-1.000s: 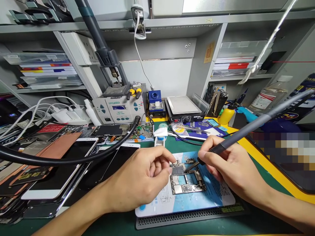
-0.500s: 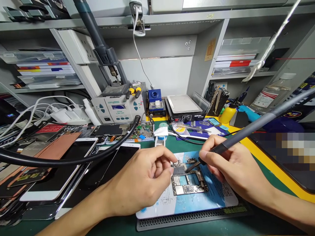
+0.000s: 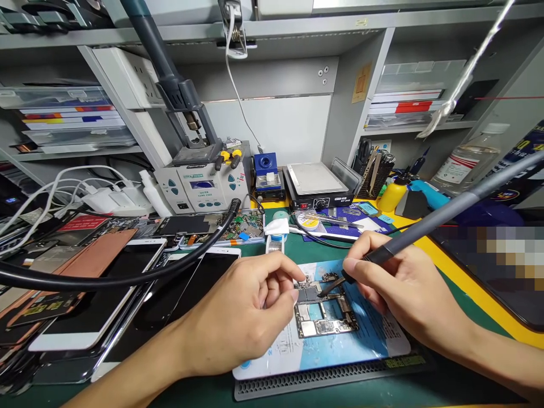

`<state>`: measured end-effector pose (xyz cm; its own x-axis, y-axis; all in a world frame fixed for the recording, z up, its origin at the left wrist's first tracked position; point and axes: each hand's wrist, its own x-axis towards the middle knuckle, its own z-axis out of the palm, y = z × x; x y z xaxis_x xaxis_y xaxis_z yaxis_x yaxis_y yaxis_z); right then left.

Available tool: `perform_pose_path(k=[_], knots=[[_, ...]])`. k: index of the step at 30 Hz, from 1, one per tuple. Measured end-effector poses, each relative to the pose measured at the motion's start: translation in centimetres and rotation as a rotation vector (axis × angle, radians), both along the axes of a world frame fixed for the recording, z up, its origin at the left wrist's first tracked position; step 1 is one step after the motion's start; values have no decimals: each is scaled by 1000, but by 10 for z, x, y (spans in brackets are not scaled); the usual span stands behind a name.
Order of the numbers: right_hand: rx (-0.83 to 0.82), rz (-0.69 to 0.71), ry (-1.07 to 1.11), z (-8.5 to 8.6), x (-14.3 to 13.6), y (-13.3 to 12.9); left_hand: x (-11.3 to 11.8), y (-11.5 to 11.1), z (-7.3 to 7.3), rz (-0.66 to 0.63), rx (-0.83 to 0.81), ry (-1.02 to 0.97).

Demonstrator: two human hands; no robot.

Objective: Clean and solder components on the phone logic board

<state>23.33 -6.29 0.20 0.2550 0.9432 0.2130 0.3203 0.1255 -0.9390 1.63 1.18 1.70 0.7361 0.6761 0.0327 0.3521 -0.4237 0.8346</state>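
Right hand (image 3: 395, 277) is clamped round a grey pen-shaped tool (image 3: 429, 218), prob slanted so its dark tip (image 3: 323, 293) reaches the black-and-silver circuit board (image 3: 311, 327) on that glossy blue-and-white pad (image 3: 289, 362). Left hand (image 3: 250, 311) has thumb and forefinger apart by its edge, maybe steadying it.

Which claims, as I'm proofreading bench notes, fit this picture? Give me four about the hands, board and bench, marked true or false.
1. The right hand holds a grey-handled tool. True.
2. The left hand holds a second tool. False: no tool shows in it; it is at the left edge of the circuit board.
3. The circuit board lies on a blue-and-white sheet. True.
4. The yellow bottle stands left of the flat-topped device. False: it stands to the right.
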Motion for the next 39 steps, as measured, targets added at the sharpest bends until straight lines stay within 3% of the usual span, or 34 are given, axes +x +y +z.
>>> perform_pose_path(k=[39], knots=[[-2, 33, 24, 2, -1, -4, -1, -3, -1, 2, 16, 24]])
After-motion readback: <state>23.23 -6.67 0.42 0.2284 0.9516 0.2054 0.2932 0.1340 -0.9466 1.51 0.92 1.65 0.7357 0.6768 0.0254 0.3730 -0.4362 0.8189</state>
